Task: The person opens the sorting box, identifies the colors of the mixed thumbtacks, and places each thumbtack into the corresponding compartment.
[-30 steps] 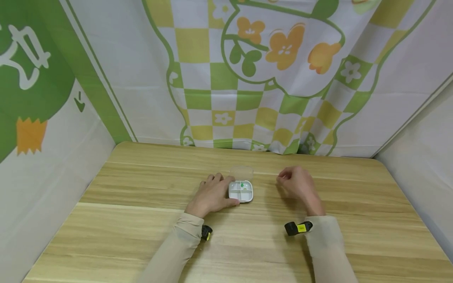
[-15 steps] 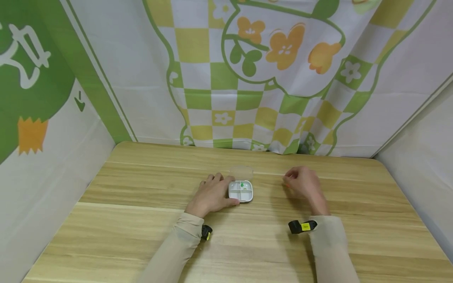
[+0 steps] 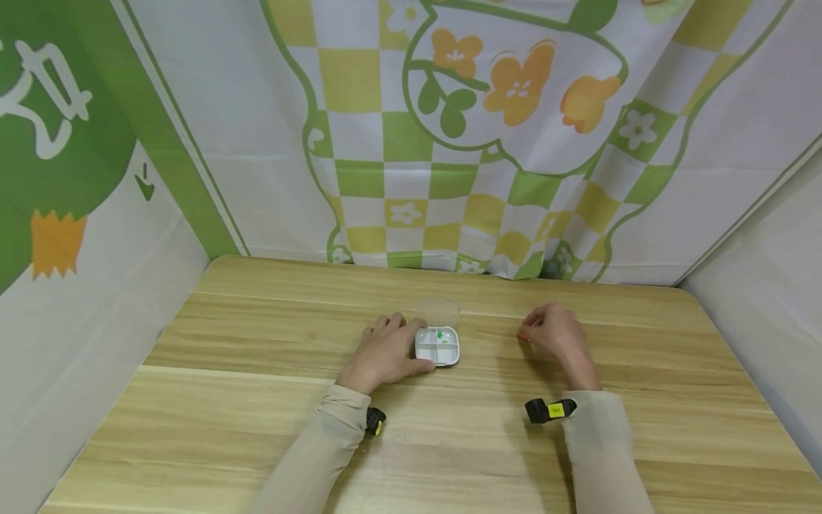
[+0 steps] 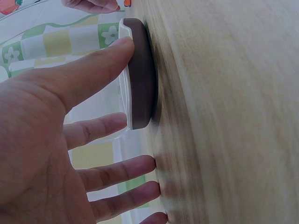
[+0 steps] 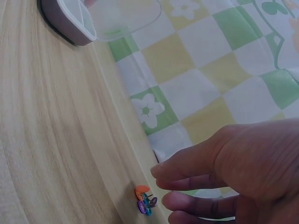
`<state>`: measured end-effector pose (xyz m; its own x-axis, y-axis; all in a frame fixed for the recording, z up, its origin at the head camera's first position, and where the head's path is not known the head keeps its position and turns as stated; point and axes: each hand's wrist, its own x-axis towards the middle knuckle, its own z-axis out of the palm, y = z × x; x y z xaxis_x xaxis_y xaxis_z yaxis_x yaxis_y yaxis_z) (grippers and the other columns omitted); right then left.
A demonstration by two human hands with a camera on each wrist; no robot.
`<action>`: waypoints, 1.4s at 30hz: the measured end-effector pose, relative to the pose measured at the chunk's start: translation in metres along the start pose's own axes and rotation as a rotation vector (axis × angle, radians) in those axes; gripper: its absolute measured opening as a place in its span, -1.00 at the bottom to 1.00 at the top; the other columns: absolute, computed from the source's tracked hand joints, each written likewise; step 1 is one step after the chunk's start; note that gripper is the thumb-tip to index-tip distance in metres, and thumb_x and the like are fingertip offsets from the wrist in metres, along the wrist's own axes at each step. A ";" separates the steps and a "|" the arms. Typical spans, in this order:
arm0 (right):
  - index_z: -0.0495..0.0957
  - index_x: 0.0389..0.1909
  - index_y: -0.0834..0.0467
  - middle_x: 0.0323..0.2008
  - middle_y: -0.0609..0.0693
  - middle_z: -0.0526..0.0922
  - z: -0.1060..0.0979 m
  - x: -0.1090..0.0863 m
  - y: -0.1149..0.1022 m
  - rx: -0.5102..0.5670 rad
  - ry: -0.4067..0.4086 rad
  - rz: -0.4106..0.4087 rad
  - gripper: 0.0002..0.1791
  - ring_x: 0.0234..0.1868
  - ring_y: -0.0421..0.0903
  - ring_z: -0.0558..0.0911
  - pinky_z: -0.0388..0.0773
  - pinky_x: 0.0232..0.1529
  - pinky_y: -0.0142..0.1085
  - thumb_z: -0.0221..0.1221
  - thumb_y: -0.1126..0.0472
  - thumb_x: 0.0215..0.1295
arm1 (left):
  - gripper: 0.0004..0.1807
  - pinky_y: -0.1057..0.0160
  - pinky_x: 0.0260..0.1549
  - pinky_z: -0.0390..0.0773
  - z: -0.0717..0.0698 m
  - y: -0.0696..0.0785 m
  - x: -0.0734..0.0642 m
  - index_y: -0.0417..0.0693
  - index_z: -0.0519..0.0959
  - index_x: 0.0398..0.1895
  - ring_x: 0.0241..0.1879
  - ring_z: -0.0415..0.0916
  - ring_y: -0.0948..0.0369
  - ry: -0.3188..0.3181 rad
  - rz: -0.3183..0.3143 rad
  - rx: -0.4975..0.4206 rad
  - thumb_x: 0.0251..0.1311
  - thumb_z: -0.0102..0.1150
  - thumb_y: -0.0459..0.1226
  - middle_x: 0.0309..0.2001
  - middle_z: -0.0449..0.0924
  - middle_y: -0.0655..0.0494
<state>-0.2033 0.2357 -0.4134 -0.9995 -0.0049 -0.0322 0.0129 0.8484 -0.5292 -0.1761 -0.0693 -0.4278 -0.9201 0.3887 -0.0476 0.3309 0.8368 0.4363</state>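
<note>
A small white pill box (image 3: 447,354) with four-way dividers sits on the table, its clear lid (image 3: 439,311) folded back. Small green pieces (image 3: 439,335) lie in its far right compartment. My left hand (image 3: 380,359) steadies the box, thumb at the near edge and index finger at the far edge; the left wrist view shows its dark brown side (image 4: 141,74). To the right, my right hand (image 3: 556,335) hovers with slightly bent fingers beside a little cluster of coloured thumbtacks (image 5: 142,190), orange, teal and purple. Nothing shows between its fingertips.
The wooden table (image 3: 257,428) runs back to a checked, flower-printed curtain (image 3: 449,178). White and green fabric (image 3: 115,300) hangs along the left side, and pale fabric (image 3: 764,285) along the right. A black wrist camera (image 3: 546,410) is strapped to the right sleeve.
My right hand has shifted rightward, away from the pill box, and an orange bit now shows by its fingertips. My left hand and the box have stayed in place.
</note>
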 end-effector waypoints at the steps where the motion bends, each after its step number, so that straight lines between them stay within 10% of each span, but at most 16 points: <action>1: 0.75 -0.34 0.18 -0.38 0.04 0.73 0.000 0.000 0.001 -0.004 -0.009 0.005 -0.86 -0.27 0.05 0.66 0.54 -0.21 -0.05 0.32 0.19 0.19 | -0.18 -0.19 0.05 0.40 0.000 0.000 0.000 0.05 0.44 0.41 0.10 0.39 -0.11 0.000 0.000 0.001 0.11 0.45 0.12 0.12 0.48 -0.13; 42: 0.73 -0.43 0.10 -0.26 0.13 0.73 0.003 -0.002 0.000 -0.078 -0.039 0.057 -0.87 -0.13 0.19 0.65 0.54 -0.15 0.04 0.36 0.13 0.22 | -0.18 -0.24 0.09 0.39 -0.002 0.000 -0.001 0.04 0.43 0.42 0.14 0.39 -0.12 -0.014 0.012 -0.001 0.13 0.45 0.10 0.14 0.48 -0.13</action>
<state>-0.2009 0.2346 -0.4160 -0.9952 0.0255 -0.0943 0.0661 0.8865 -0.4580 -0.1757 -0.0709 -0.4259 -0.9131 0.4039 -0.0556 0.3412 0.8318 0.4379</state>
